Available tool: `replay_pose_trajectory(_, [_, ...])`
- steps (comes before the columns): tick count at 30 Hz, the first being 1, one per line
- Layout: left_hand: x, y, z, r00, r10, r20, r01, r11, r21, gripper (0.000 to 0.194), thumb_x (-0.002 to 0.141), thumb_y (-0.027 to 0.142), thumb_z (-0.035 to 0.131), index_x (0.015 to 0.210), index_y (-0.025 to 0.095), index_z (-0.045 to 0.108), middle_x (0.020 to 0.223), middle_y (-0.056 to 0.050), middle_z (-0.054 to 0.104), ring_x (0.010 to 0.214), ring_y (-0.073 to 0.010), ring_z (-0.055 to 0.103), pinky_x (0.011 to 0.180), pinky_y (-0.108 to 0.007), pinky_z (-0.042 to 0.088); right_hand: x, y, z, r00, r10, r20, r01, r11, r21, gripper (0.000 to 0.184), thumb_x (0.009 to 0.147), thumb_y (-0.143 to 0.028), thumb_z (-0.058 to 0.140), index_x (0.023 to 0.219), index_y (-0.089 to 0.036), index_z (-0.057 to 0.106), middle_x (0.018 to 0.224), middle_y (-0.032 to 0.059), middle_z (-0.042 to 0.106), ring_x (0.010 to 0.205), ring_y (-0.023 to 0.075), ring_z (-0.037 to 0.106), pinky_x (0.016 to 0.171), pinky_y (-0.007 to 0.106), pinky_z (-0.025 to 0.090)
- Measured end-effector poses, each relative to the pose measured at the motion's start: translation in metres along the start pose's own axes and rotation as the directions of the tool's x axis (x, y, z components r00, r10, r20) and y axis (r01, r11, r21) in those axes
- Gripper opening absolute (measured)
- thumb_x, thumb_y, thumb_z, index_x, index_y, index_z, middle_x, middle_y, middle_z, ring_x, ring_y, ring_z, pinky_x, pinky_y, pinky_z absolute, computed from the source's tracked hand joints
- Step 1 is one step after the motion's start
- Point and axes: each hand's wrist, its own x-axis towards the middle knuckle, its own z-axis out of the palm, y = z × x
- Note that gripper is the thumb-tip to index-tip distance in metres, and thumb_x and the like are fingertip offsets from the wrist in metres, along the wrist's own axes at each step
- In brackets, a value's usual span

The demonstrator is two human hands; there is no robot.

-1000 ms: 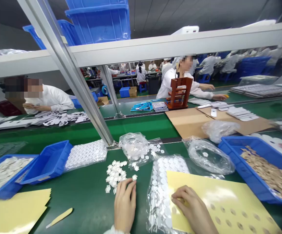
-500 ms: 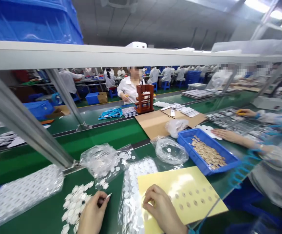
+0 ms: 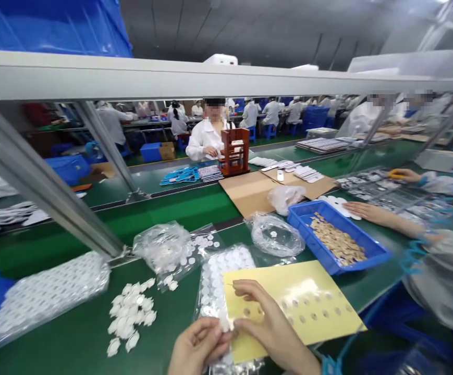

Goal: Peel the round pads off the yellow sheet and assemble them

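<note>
My left hand (image 3: pixel 200 346) is closed, pinching a small white piece (image 3: pixel 225 325) between thumb and fingertips at the left edge of a yellow sheet (image 3: pixel 265 284). Over that sheet is my right hand (image 3: pixel 269 320), its thumb and index finger spread apart, the thumb tip close to the white piece. Rows of small round greyish stickers (image 3: pixel 314 315) show on the yellow sheet. Partly beneath the sheet and my left hand lies a clear bag of white discs (image 3: pixel 214 271). A loose pile of white round pieces with small tabs (image 3: pixel 128 310) sits left of my left hand.
A blue tray (image 3: pixel 375 255) of tan pieces stands right of the sheet. Crumpled plastic bags (image 3: pixel 163 245) lie behind. A wrapped white stack (image 3: pixel 54 297) is at left. Co-workers' hands (image 3: pixel 363 209) work at right. A metal post (image 3: pixel 105 156) rises to the overhead shelf (image 3: pixel 195 80).
My left hand has moved right from beside the pile to the sheet's edge, carrying the white piece. My right hand's thumb and index finger have spread apart. The view has shifted slightly.
</note>
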Motion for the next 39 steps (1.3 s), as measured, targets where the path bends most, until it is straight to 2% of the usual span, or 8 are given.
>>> replay_pose_trajectory(3, [-0.006, 0.001, 0.001, 0.986, -0.001, 0.17, -0.001, 1.0, 0.009, 0.03, 0.051, 0.034, 0.085, 0.058, 0.013, 0.066, 0.054, 0.0, 0.066, 0.052, -0.0094, 0.062, 0.056, -0.019, 0.053, -0.006, -0.014, 0.003, 0.963, -0.094, 0.254, 0.125, 0.986, -0.11, 0.06, 0.072, -0.008, 0.068, 0.125, -0.033, 0.054, 0.124, 0.0003, 0.059, 0.115, 0.0201, 0.052, 0.097, 0.03, 0.04])
replay_pose_trajectory(6, [-0.009, 0.002, -0.004, 0.967, -0.061, 0.247, 0.055, 0.998, 0.03, 0.026, 0.058, 0.031, 0.083, 0.062, 0.011, 0.067, 0.058, -0.001, 0.065, 0.054, -0.0085, 0.061, 0.06, -0.02, 0.054, -0.008, -0.022, 0.007, 0.935, -0.122, 0.333, 0.18, 0.972, -0.149, 0.046, 0.075, -0.008, 0.067, 0.116, -0.03, 0.062, 0.108, 0.001, 0.068, 0.099, 0.018, 0.061, 0.085, 0.026, 0.045])
replay_pose_trajectory(11, [-0.008, -0.003, -0.005, 0.968, -0.078, 0.238, 0.097, 0.993, -0.067, 0.025, 0.058, 0.028, 0.083, 0.067, 0.011, 0.067, 0.065, -0.005, 0.07, 0.054, -0.0111, 0.064, 0.057, -0.022, 0.055, -0.007, -0.024, 0.009, 0.952, -0.157, 0.264, 0.214, 0.955, -0.206, 0.042, 0.072, -0.008, 0.07, 0.111, -0.024, 0.066, 0.093, 0.0032, 0.07, 0.087, 0.0184, 0.061, 0.076, 0.025, 0.046])
replay_pose_trajectory(14, [-0.007, -0.007, -0.001, 0.975, -0.058, 0.215, 0.084, 0.99, -0.112, 0.025, 0.057, 0.028, 0.083, 0.06, 0.013, 0.063, 0.057, -0.002, 0.067, 0.048, -0.0102, 0.061, 0.052, -0.021, 0.054, -0.009, -0.02, 0.009, 0.975, -0.1, 0.2, 0.144, 0.965, -0.218, 0.045, 0.069, -0.015, 0.075, 0.112, -0.025, 0.066, 0.093, 0.0035, 0.069, 0.087, 0.0203, 0.061, 0.078, 0.028, 0.046])
replay_pose_trajectory(22, [-0.012, -0.017, 0.007, 0.977, 0.052, 0.208, -0.031, 0.994, -0.107, 0.024, 0.062, 0.032, 0.08, 0.071, 0.011, 0.071, 0.062, -0.004, 0.07, 0.056, -0.0103, 0.062, 0.062, -0.021, 0.052, -0.012, -0.012, 0.021, 0.991, 0.129, -0.037, -0.126, 0.988, 0.087, 0.022, 0.078, -0.025, 0.062, 0.1, -0.022, 0.066, 0.085, 0.0032, 0.066, 0.082, 0.0193, 0.061, 0.076, 0.029, 0.048])
replay_pose_trajectory(29, [-0.008, -0.031, 0.009, 0.982, 0.113, 0.149, -0.076, 0.969, -0.233, 0.021, 0.066, 0.03, 0.078, 0.062, 0.014, 0.065, 0.059, 0.0, 0.065, 0.056, -0.0081, 0.058, 0.058, -0.019, 0.049, -0.008, 0.001, 0.02, 0.978, 0.21, -0.007, -0.199, 0.937, 0.287, 0.029, 0.075, -0.035, 0.067, 0.1, -0.019, 0.064, 0.076, 0.0009, 0.063, 0.075, 0.0169, 0.057, 0.072, 0.029, 0.045])
replay_pose_trajectory(36, [0.001, -0.028, 0.013, 0.979, -0.03, 0.204, 0.078, 0.97, -0.231, 0.02, 0.069, 0.023, 0.075, 0.065, 0.015, 0.057, 0.069, -0.004, 0.072, 0.071, -0.0162, 0.071, 0.067, -0.023, 0.055, -0.01, 0.024, 0.014, 0.972, 0.231, -0.033, -0.212, 0.932, 0.295, 0.035, 0.074, -0.038, 0.069, 0.102, -0.018, 0.063, 0.076, 0.0017, 0.061, 0.072, 0.0172, 0.057, 0.068, 0.029, 0.047])
replay_pose_trajectory(39, [0.01, -0.029, 0.012, 0.983, -0.043, 0.178, 0.085, 0.968, -0.237, 0.017, 0.069, 0.021, 0.076, 0.076, 0.015, 0.061, 0.073, -0.005, 0.074, 0.072, -0.0162, 0.072, 0.069, -0.023, 0.055, -0.009, 0.033, 0.009, 0.968, 0.233, -0.087, -0.2, 0.937, 0.288, 0.027, 0.074, -0.04, 0.068, 0.09, -0.019, 0.063, 0.092, 0.0049, 0.061, 0.084, 0.0196, 0.058, 0.074, 0.03, 0.047])
